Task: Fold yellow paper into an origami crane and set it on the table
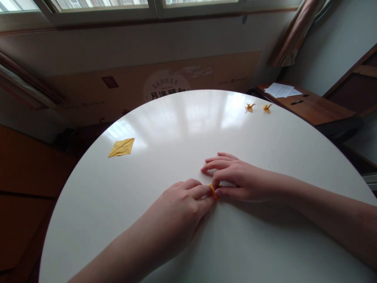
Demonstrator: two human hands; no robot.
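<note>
A small piece of folded yellow-orange paper (212, 190) lies at the middle of the table, mostly covered by fingers. My left hand (188, 200) pinches its left side, fingers pressed together. From the right, my right hand (235, 179) grips it between thumb and index finger, while the other fingers stretch away over the tabletop. Both hands' fingertips almost meet at the paper. Its exact folded shape is hidden.
On the round white table (165, 125), a creased yellow paper sheet (121, 147) lies at left. Two small folded paper cranes, one crane (250, 107) beside another crane (267, 108), stand near the far right edge. Beyond is a wooden desk (324, 108) with white papers (279, 90).
</note>
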